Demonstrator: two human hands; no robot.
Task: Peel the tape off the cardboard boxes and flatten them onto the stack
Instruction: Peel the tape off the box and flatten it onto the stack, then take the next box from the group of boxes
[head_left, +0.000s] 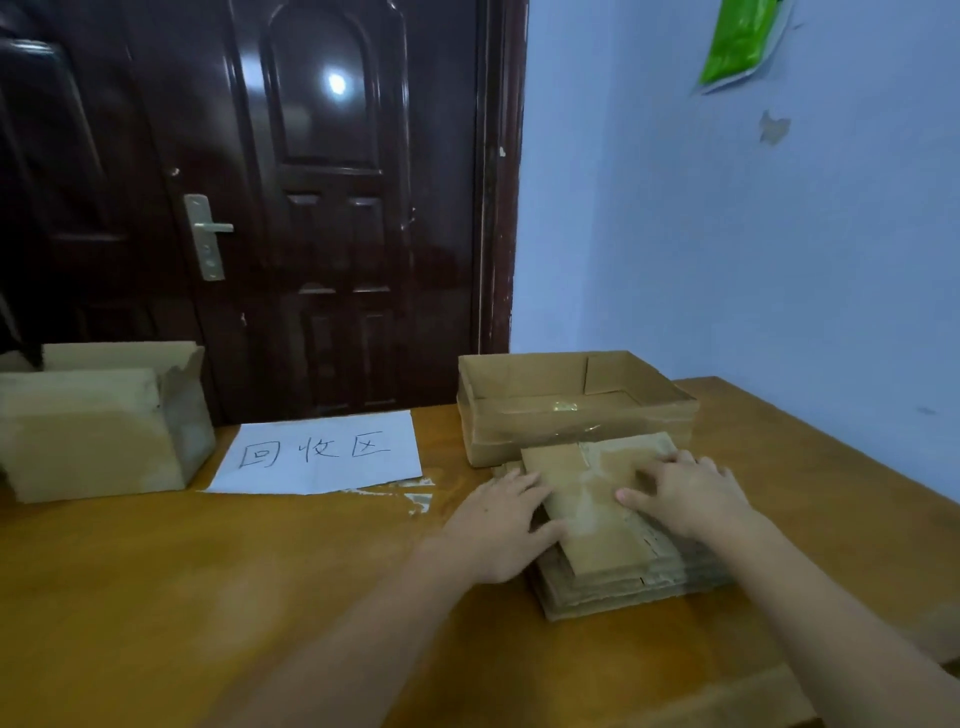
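On wooden table (260, 597), near right: stack (623, 582) of flat brown cardboard, edges rough. Left hand (498, 525) and right hand (685, 499) apart, fingers straight, pressing top sheet. Just behind, shallow open box (571, 400), shiny tape inside. Far left, another box (98, 426). Between, white paper (322, 452), handwritten "回收区".

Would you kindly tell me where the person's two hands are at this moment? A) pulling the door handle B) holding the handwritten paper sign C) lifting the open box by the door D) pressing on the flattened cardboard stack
D: the left hand and right hand both rest flat on top of the flattened cardboard stack on the table.
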